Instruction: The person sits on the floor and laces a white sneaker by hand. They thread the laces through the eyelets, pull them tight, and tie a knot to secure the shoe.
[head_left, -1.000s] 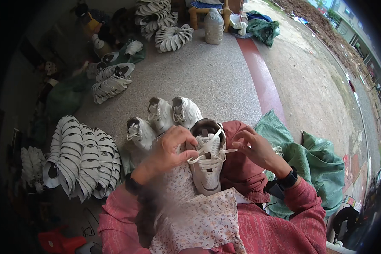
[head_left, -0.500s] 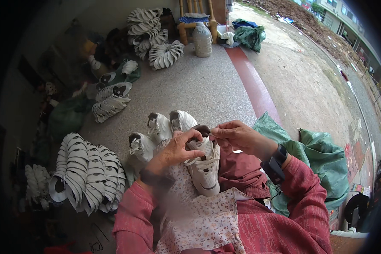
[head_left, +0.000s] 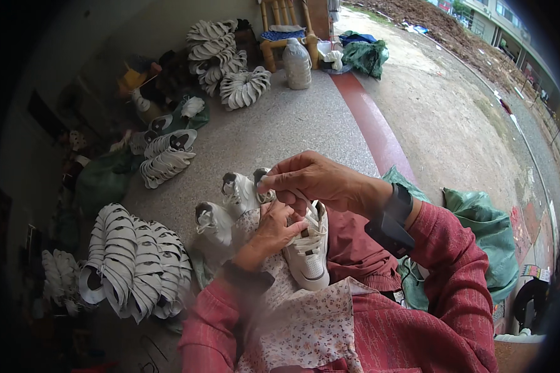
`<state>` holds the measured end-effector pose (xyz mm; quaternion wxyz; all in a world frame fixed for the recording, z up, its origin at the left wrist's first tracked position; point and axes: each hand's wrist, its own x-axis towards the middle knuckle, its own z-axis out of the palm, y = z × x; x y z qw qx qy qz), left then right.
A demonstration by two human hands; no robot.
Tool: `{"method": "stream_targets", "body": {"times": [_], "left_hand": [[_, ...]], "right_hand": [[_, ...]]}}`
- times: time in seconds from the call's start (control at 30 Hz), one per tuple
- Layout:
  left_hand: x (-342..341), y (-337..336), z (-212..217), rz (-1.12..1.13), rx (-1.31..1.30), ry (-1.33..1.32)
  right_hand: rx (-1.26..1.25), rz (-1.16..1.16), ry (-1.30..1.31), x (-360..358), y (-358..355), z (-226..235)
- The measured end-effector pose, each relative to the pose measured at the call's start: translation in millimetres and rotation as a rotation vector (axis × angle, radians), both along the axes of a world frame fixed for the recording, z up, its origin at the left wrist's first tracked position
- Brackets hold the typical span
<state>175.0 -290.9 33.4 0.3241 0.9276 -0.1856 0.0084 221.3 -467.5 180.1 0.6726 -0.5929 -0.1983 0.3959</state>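
Note:
A white sneaker (head_left: 308, 264) rests on my lap, toe toward me, on a floral apron (head_left: 295, 311). My left hand (head_left: 272, 229) is closed at its upper left side, fingers around the tongue and eyelet edge. Above the shoe my right hand (head_left: 308, 180) pinches a white shoelace (head_left: 312, 210), which runs up from the eyelets. The right fingers partly cover the shoe's opening. Just beyond my left hand stand more white sneakers (head_left: 214, 222), partly hidden by my hands.
Stacked white shoe uppers (head_left: 137, 261) lie at the left, with further piles (head_left: 211, 59) farther back. Green sacks (head_left: 479, 224) sit at my right. A large plastic bottle (head_left: 297, 64) stands by a bamboo chair (head_left: 286, 37) at the back.
My right hand has moved left and up, drawing the lace out above the shoe. My left hand has dropped lower along the shoe's side. The view has shifted slightly.

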Motion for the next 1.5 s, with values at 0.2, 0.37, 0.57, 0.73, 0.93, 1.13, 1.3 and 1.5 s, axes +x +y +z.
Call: {"method": "stream_targets", "body": {"times": [0.2,0.37,0.57,0.73,0.93,1.13,1.3,1.5], "left_hand": [[-1,-4,17,-0.207,-0.150,0.246],[6,-2,-48,-0.129,-0.040,-0.119],[16,-15,6,-0.264,-0.343,0.229],[23,-13,23,-0.206,-0.640,0.523],[25,-14,52,-0.258,-0.954,0.644],[23,-20,82,-0.200,-0.917,0.664],[20,-5,74,-0.033,-0.928,0.611],[4,26,49,0.093,-0.982,0.487]], "right_hand": [[-0.069,0.028,-0.049,9,4,2],[-0.018,0.115,-0.354,1,16,4],[-0.103,-0.020,-0.649,-12,-28,16],[-0.358,0.025,-0.508,-14,-86,-9],[-0.260,0.094,-0.163,-57,-68,-64],[0.041,0.060,-0.182,-67,-21,-100],[0.182,0.047,0.004,-66,-43,-53],[0.409,-0.330,-0.042,-16,-117,-37]]}}
